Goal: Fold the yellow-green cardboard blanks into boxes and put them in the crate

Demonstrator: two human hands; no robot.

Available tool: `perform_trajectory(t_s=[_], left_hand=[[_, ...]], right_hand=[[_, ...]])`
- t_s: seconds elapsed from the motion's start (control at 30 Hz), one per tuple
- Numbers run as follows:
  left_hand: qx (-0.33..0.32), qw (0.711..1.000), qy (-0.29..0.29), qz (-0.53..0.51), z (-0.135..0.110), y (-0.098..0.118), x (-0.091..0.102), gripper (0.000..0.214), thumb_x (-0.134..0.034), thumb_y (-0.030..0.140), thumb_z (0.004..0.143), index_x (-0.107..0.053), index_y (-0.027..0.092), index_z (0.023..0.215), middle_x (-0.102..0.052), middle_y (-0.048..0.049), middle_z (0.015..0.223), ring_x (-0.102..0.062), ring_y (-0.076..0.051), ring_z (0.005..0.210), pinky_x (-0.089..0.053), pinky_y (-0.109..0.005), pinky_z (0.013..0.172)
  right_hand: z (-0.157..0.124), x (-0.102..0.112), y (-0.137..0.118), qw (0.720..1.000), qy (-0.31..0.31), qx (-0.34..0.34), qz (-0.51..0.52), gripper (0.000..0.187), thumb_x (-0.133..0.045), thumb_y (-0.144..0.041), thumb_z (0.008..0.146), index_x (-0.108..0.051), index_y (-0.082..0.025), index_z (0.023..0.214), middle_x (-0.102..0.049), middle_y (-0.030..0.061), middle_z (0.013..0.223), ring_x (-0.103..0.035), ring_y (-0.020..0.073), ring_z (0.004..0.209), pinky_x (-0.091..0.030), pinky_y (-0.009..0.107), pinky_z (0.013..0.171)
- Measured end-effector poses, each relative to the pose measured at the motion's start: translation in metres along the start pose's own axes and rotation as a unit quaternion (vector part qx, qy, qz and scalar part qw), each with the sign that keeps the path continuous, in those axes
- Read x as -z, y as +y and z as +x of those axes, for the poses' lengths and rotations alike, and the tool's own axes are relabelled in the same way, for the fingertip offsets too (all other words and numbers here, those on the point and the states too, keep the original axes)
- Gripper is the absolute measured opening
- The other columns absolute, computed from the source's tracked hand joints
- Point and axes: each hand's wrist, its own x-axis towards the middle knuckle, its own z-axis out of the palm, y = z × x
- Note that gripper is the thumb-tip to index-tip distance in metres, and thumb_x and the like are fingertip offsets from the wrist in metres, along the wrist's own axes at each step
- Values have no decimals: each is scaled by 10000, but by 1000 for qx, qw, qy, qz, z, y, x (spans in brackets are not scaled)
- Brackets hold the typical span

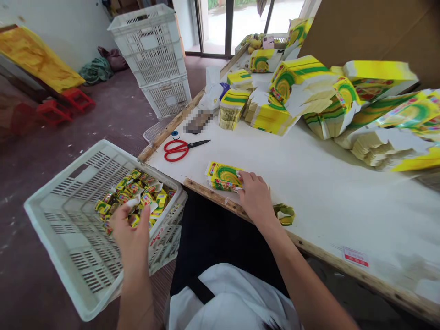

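Down in the lower left of the frame, the left hand hangs over the white crate, fingers curled among small yellow boxes; whether its grip clamps one, I cannot tell. At centre, the right hand has its grip closed on a stack of flat cartons at the table edge, below the red scissors.

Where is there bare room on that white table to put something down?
The widest bare patch of the white tabletop lies between the right hand and the heaped yellow-green printed cartons at the back. A smaller one sits between the red-handled scissors and the small stack of flat yellow-green cartons. The back is crowded.
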Motion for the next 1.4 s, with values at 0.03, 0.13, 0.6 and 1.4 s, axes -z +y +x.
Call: perform_trajectory(t_s=[0.03, 0.13, 0.6, 1.4], left_hand=[[20, 999, -21, -26, -8, 2, -10, 458, -754, 431, 650, -582, 192, 1000, -556, -65, 1093, -550, -223, 1046, -467, -356, 905], [73, 983, -114, -122, -31, 15, -36, 402, -765, 410, 642, -610, 197, 946, -619, -44, 986, -601, -186, 954, -501, -297, 826], [126, 867, -205, -435, -82, 80, -68, 603, -514, 786, 695, -612, 224, 893, -576, -40, 755, -582, -190, 713, -537, -322, 649], [-183, 926, -319, -83, -50, 78, -32, 935, -881, 461, 499, -491, 244, 1320, -540, -111, 1353, -475, -341, 1291, -370, -481, 1091]], right_hand=[[-1, -1, -1, 1000, 5, -3, 2, 414, -514, -49, 750, -560, -158, 1146, -651, 159, 1039, -575, 332, 957, -471, 492, 846], [-3, -5, -1, 998, 34, -14, 48, 453, -503, -30, 706, -518, -184, 1132, -628, 130, 1007, -576, 303, 946, -473, 466, 837], [-77, 24, -82, 779, -173, -23, 602, 386, -603, -106, 713, -491, -247, 1054, -571, -22, 835, -571, 123, 731, -495, 239, 646], [-57, 54, -29, 944, 90, 271, 165, 282, -551, -52, 879, -708, -284, 899, -742, -32, 829, -624, 149, 845, -365, 384, 1037]])
